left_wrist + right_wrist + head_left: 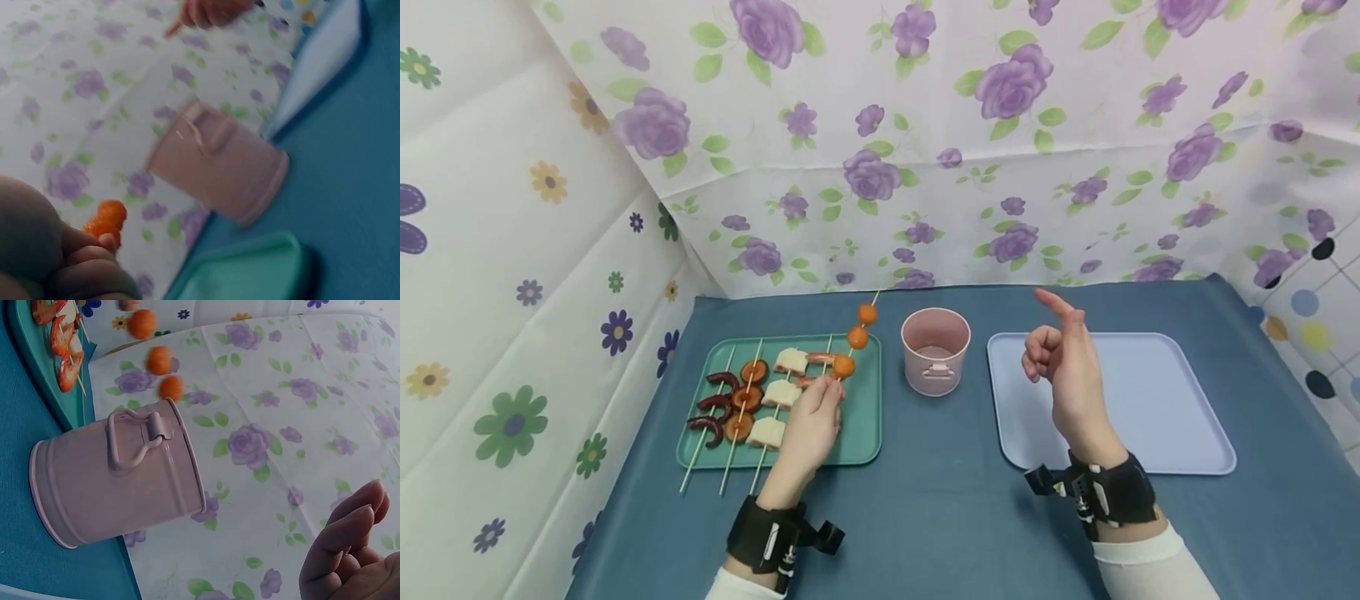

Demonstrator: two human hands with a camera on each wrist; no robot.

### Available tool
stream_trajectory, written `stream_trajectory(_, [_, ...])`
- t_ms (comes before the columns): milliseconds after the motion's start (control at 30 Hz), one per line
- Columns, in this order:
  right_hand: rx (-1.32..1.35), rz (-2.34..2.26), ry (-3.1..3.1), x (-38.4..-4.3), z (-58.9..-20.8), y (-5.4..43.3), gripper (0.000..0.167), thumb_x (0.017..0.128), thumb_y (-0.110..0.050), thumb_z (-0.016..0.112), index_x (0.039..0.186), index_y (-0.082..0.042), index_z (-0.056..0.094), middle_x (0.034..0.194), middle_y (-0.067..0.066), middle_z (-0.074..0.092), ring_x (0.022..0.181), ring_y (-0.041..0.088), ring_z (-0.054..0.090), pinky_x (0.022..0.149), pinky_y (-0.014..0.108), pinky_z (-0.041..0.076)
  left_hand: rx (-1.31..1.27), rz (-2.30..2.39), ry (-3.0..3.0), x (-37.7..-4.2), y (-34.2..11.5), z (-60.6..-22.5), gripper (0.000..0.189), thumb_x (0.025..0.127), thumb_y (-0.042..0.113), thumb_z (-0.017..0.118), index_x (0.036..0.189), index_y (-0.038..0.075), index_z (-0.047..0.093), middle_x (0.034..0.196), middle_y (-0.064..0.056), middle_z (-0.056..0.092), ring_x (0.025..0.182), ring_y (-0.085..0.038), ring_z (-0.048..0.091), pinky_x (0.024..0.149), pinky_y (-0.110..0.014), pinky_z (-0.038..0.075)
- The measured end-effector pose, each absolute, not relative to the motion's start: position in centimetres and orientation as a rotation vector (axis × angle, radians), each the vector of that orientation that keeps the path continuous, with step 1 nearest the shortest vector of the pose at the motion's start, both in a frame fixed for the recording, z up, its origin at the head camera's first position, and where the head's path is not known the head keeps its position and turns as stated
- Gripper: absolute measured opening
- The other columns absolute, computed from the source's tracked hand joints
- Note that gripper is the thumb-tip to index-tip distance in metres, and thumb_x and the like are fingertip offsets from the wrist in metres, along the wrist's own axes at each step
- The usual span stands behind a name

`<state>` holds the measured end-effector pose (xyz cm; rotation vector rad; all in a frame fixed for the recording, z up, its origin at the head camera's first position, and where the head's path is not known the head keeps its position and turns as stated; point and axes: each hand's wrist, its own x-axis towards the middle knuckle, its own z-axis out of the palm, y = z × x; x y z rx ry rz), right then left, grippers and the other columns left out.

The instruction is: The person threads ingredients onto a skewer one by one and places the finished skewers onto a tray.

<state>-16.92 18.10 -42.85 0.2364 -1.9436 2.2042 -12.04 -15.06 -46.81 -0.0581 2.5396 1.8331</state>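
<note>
My left hand (812,421) pinches a skewer of orange balls (857,337) by its lower part, over the right side of the green tray (870,429). The skewer points up and away, its bare tip at the top; the right wrist view shows three orange balls (159,360) above the bucket's rim. Above the light blue tray (1157,408) hovers my right hand (1067,375), holding nothing, index finger extended and the others loosely bent. Between the two trays stands a pink bucket (921,371) with a small handle (131,456) on its side.
On the green tray lie skewers of dark sausages (715,403), brown mushroom slices (747,400), white pieces (782,393) and shrimp (818,358). Some stick ends overhang the tray's front edge. Flowered cloth (865,175) hangs behind the blue-covered table (947,517).
</note>
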Motion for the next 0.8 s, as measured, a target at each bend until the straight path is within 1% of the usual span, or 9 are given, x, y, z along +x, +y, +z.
stream_trajectory(200, [0.240, 2.197, -1.953, -16.8, -42.7, 18.1, 0.059, 0.117, -0.049, 0.022, 0.157, -0.017, 0.051, 0.069, 0.005, 0.046, 0.055, 0.017, 0.047, 0.054, 0.027, 0.039, -0.163, 1.694, 2.516, -11.7, -15.6, -49.2, 0.038, 0.119, 0.023, 0.035, 0.105, -0.003, 0.058, 0.069, -0.005, 0.048, 0.053, -0.018, 0.043, 0.052, -0.032, 0.037])
stream_trajectory(300, [0.238, 2.198, -1.945, -16.8, -42.6, 18.2, 0.060, 0.117, -0.050, 0.023, 0.156, -0.016, 0.052, 0.069, 0.004, 0.046, 0.055, 0.017, 0.047, 0.054, 0.027, 0.039, -0.153, 1.657, 2.500, -11.6, -15.3, -49.8, 0.038, 0.119, 0.021, 0.034, 0.104, -0.003, 0.059, 0.069, -0.006, 0.051, 0.049, -0.018, 0.045, 0.050, -0.034, 0.040])
stream_trajectory(400, [0.232, 2.198, -1.945, -16.8, -42.5, 18.2, 0.063, 0.115, -0.055, 0.025, 0.156, -0.017, 0.052, 0.070, 0.003, 0.047, 0.056, 0.017, 0.047, 0.054, 0.028, 0.039, -0.104, 1.560, 2.581, -11.7, -15.0, -50.2, 0.037, 0.118, 0.019, 0.034, 0.098, 0.000, 0.059, 0.066, -0.005, 0.051, 0.047, -0.018, 0.044, 0.049, -0.036, 0.039])
stream_trajectory(467, [0.226, 2.202, -1.951, -16.8, -42.5, 18.2, 0.065, 0.113, -0.058, 0.025, 0.156, -0.017, 0.052, 0.070, 0.003, 0.048, 0.056, 0.017, 0.047, 0.054, 0.028, 0.039, -0.059, 1.443, 2.701, -12.0, -14.8, -50.5, 0.040, 0.117, 0.017, 0.036, 0.086, 0.005, 0.058, 0.062, -0.002, 0.047, 0.047, -0.017, 0.040, 0.050, -0.036, 0.036])
stream_trajectory(533, [0.219, 2.206, -1.956, -16.7, -42.5, 18.3, 0.067, 0.113, -0.060, 0.025, 0.156, -0.016, 0.052, 0.070, 0.003, 0.048, 0.056, 0.017, 0.047, 0.054, 0.028, 0.038, -0.020, 1.319, 2.806, -12.1, -14.6, -50.7, 0.044, 0.115, 0.015, 0.038, 0.075, 0.011, 0.053, 0.059, 0.000, 0.041, 0.048, -0.017, 0.036, 0.052, -0.036, 0.032])
stream_trajectory(600, [0.211, 2.211, -1.963, -16.6, -42.5, 18.4, 0.068, 0.113, -0.060, 0.025, 0.156, -0.015, 0.053, 0.070, 0.003, 0.047, 0.057, 0.017, 0.046, 0.055, 0.028, 0.039, 0.009, 1.214, 2.874, -12.1, -14.4, -50.7, 0.046, 0.113, 0.014, 0.041, 0.068, 0.014, 0.047, 0.058, 0.001, 0.036, 0.049, -0.017, 0.033, 0.052, -0.035, 0.029])
stream_trajectory(667, [0.207, 2.217, -1.975, -16.4, -42.5, 18.4, 0.069, 0.112, -0.060, 0.024, 0.155, -0.014, 0.053, 0.070, 0.003, 0.047, 0.057, 0.017, 0.046, 0.055, 0.028, 0.039, 0.014, 1.123, 2.894, -12.0, -14.2, -50.8, 0.047, 0.112, 0.014, 0.044, 0.065, 0.016, 0.044, 0.057, 0.001, 0.034, 0.047, -0.017, 0.033, 0.050, -0.034, 0.028])
stream_trajectory(800, [0.210, 2.212, -1.997, -16.3, -42.7, 18.5, 0.071, 0.112, -0.061, 0.024, 0.153, -0.012, 0.055, 0.071, 0.003, 0.048, 0.058, 0.018, 0.047, 0.056, 0.028, 0.040, 0.031, 0.952, 2.930, -11.9, -13.6, -50.5, 0.047, 0.111, 0.016, 0.051, 0.065, 0.018, 0.043, 0.057, 0.001, 0.032, 0.046, -0.016, 0.034, 0.048, -0.031, 0.025])
